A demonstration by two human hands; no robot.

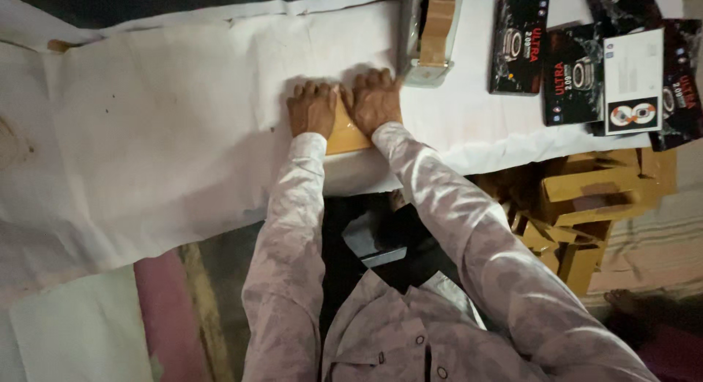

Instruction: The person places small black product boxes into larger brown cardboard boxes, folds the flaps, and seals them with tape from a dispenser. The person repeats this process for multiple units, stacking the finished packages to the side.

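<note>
A small flat brown cardboard box [345,135] lies on the white-covered table [168,133] near its front edge. My left hand [312,107] presses flat on the box's left part, fingers closed together. Beside it, my right hand [376,99] lies palm down on the box's right part, thumb touching the left hand. Most of the box is hidden under both hands. Both sleeves are pale and patterned.
A tape dispenser [432,32] with brown tape stands just beyond my right hand. Several black product boxes [518,45] and a white card [634,80] lie at the right. Brown cartons [586,206] are stacked below the table's right edge.
</note>
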